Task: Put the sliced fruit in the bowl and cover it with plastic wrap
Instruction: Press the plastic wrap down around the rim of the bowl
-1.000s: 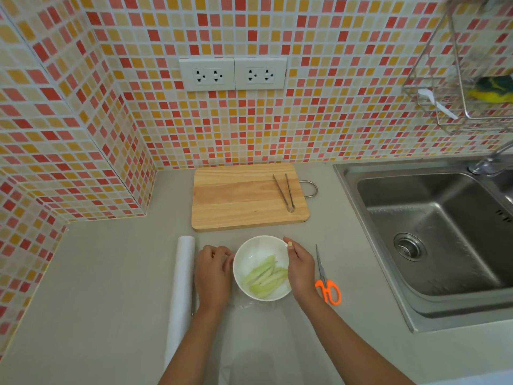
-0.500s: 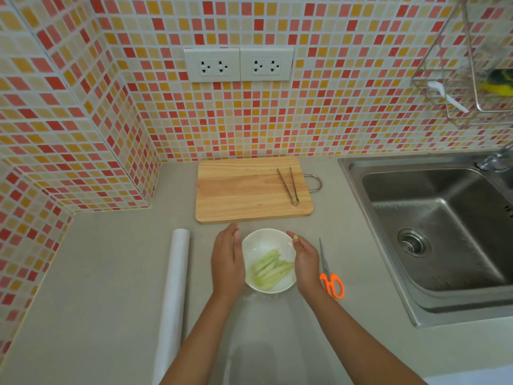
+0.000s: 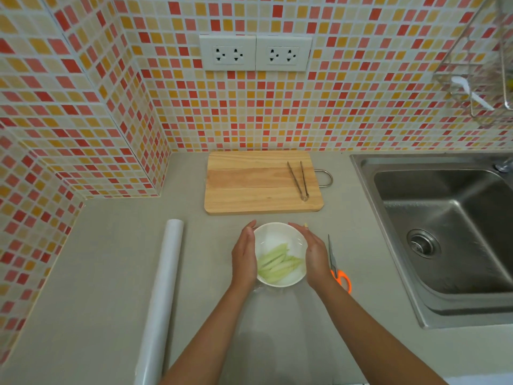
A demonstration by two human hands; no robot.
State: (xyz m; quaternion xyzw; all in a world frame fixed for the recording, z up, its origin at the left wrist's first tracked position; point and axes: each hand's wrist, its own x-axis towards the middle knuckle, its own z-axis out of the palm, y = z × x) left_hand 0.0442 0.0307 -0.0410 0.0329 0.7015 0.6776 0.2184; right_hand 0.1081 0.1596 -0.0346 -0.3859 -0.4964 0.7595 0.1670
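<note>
Grey surface (image 3: 105,273) runs along a mosaic-tiled wall, with a steel sink (image 3: 433,234) set into it at the right. A wooden cutting board (image 3: 255,187) lies against the wall, metal tongs (image 3: 298,180) resting on its right end. A roll of plastic wrap (image 3: 162,295) lies lengthwise at the left, well apart from the bowl. The white bowl (image 3: 277,237) sits in front of the board, holding pale green sliced fruit (image 3: 276,263). Left hand (image 3: 244,257) lies flat against the bowl's left side, fingers straight, grip open. Right hand (image 3: 315,254) cups the right side likewise, palm inward, closed on nothing. A clear sheet appears to lie over the bowl and trail toward the person; its edges are hard to make out. Orange-handled scissors (image 3: 337,266) lie just beside the right hand.
</note>
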